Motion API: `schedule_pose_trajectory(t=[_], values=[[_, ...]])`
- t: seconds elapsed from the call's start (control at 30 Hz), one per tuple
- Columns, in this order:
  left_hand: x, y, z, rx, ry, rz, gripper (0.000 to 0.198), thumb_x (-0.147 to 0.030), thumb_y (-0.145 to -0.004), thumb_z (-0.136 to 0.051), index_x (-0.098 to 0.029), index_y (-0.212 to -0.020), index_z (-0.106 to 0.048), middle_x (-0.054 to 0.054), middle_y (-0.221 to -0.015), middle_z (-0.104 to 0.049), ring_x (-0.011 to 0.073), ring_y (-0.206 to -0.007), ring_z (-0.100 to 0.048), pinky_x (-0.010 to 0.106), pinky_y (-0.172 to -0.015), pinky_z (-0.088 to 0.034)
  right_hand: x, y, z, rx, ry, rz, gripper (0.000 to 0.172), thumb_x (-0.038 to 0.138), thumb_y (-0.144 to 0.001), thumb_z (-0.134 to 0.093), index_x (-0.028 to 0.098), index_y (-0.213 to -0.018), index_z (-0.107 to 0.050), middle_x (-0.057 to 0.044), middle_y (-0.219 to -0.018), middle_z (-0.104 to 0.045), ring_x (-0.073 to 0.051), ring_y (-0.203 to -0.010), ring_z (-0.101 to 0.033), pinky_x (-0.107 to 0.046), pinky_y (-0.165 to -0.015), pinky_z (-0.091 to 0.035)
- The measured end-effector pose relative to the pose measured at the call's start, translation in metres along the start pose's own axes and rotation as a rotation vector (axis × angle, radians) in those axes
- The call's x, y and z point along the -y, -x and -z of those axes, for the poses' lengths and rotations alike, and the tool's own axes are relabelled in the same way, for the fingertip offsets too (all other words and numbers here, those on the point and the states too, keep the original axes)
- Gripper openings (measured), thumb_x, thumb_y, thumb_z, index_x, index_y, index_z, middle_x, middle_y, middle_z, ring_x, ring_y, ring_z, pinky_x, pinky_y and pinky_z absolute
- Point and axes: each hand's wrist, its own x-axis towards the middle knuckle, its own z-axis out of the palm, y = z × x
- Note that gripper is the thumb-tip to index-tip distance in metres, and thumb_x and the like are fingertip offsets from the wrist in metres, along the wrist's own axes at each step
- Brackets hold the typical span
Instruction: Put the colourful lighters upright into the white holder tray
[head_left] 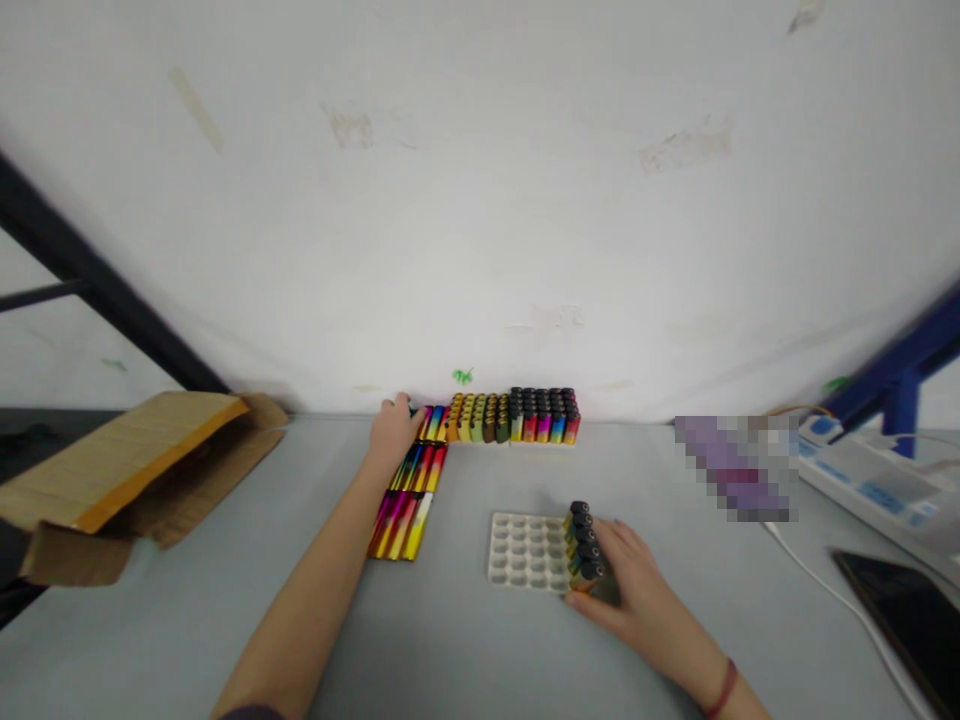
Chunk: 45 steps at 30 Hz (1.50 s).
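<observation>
My left hand (391,428) reaches to the far end of the lying lighters (409,500), its fingers curled round lighters in the back row. These lighters lie in several rows, with shiny bodies in purple, red, yellow and blue. Nearer to me sits a white tray (525,552) with round-edged pockets. One column of upright black-topped lighters (583,548) fills its right edge; the pockets to the left are bare. My right hand (630,572) grips the tray's right side, thumb at the near corner and fingers behind the column. The fingertips are partly hidden.
Against the wall stand a block of gold-topped lighters (477,418) and a block of black-topped lighters (544,416). An opened cardboard box (150,465) lies at left. To the right are a blurred purple item (731,470), a power strip (877,495), a white cable (832,590) and a phone (907,610).
</observation>
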Motion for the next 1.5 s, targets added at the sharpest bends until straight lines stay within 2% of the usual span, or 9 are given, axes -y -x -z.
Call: schedule_pose_trajectory(t=[0.17,0.37,0.6,0.77,0.93,1.03,1.33,1.43,1.5], values=[[0.0,-0.004,0.001,-0.013,0.023,-0.039,0.046,-0.04,-0.098,-0.04,-0.012,-0.129,-0.055,0.02,-0.118,-0.064,0.0307,-0.11,-0.065,0.038,-0.092,-0.05,-0.002,0.001,-0.001,-0.008,0.015,0.021,0.076,0.046,-0.079,-0.072,0.021,-0.146,-0.045,-0.017,-0.135,-0.06,-0.037,-0.127,-0.053,-0.06,-0.112,-0.035],[0.027,-0.013,0.003,0.118,0.086,-0.199,0.04,-0.023,-0.088,-0.042,-0.013,-0.116,-0.069,0.015,-0.123,-0.069,0.0249,-0.118,-0.063,0.033,-0.104,-0.045,-0.002,0.001,-0.004,-0.045,0.024,0.034,0.078,0.044,-0.077,-0.074,0.023,-0.146,-0.045,-0.016,-0.136,-0.06,-0.037,-0.127,-0.054,-0.06,-0.112,-0.036],[0.066,-0.004,0.0,0.174,0.169,-0.389,0.061,-0.054,-0.076,-0.058,-0.016,-0.123,-0.066,0.013,-0.134,-0.063,0.0288,-0.126,-0.057,0.037,-0.114,-0.038,-0.006,0.001,-0.002,-0.016,0.015,0.024,0.075,0.047,-0.079,-0.073,0.023,-0.145,-0.046,-0.016,-0.134,-0.061,-0.036,-0.126,-0.054,-0.058,-0.112,-0.036],[0.082,0.003,-0.019,0.157,0.21,-0.312,0.093,-0.071,-0.078,-0.046,-0.01,-0.148,-0.043,0.018,-0.159,-0.036,0.0305,-0.148,-0.033,0.039,-0.119,-0.029,-0.008,0.001,-0.001,0.023,0.016,0.033,0.077,0.048,-0.082,-0.07,0.023,-0.148,-0.042,-0.016,-0.137,-0.058,-0.036,-0.129,-0.052,-0.059,-0.114,-0.033],[0.078,0.011,-0.03,0.242,0.241,-0.321,0.091,-0.068,-0.086,-0.034,-0.007,-0.154,-0.031,0.018,-0.163,-0.028,0.0292,-0.153,-0.02,0.041,-0.122,-0.022,-0.006,0.001,-0.002,-0.01,0.013,0.02,0.075,0.045,-0.08,-0.071,0.021,-0.146,-0.045,-0.017,-0.135,-0.06,-0.037,-0.127,-0.053,-0.059,-0.113,-0.034],[0.074,0.009,-0.033,0.233,0.278,-0.341,0.092,-0.069,-0.087,-0.032,-0.005,-0.154,-0.031,0.018,-0.162,-0.028,0.0276,-0.152,-0.024,0.039,-0.123,-0.02,-0.005,0.001,-0.003,-0.034,0.023,0.027,0.074,0.043,-0.08,-0.071,0.02,-0.145,-0.045,-0.017,-0.135,-0.06,-0.036,-0.126,-0.053,-0.059,-0.112,-0.035],[0.069,0.004,-0.045,0.165,0.304,-0.318,0.092,-0.071,-0.087,-0.038,-0.005,-0.15,-0.038,0.022,-0.159,-0.032,0.0347,-0.149,-0.029,0.048,-0.121,-0.026,-0.003,0.0,-0.002,-0.072,0.042,0.071,0.071,0.04,-0.08,-0.071,0.017,-0.143,-0.047,-0.016,-0.13,-0.062,-0.034,-0.12,-0.055,-0.052,-0.108,-0.041],[0.051,0.015,-0.034,0.016,0.316,-0.29,0.093,-0.072,-0.086,-0.042,-0.003,-0.148,-0.04,0.027,-0.16,-0.027,0.0413,-0.151,-0.018,0.057,-0.12,-0.021,0.0,-0.001,-0.001,-0.082,0.047,0.079,0.068,0.039,-0.08,-0.071,0.018,-0.141,-0.05,-0.015,-0.126,-0.064,-0.033,-0.116,-0.057,-0.051,-0.106,-0.043],[0.031,0.032,-0.023,-0.118,0.387,-0.402,0.087,-0.069,-0.088,-0.044,-0.005,-0.147,-0.041,0.024,-0.161,-0.028,0.0387,-0.152,-0.015,0.057,-0.122,-0.017,0.001,-0.002,-0.001,-0.083,0.052,0.084,0.07,0.04,-0.079,-0.073,0.017,-0.141,-0.049,-0.015,-0.124,-0.064,-0.033,-0.115,-0.058,-0.051,-0.105,-0.043]])
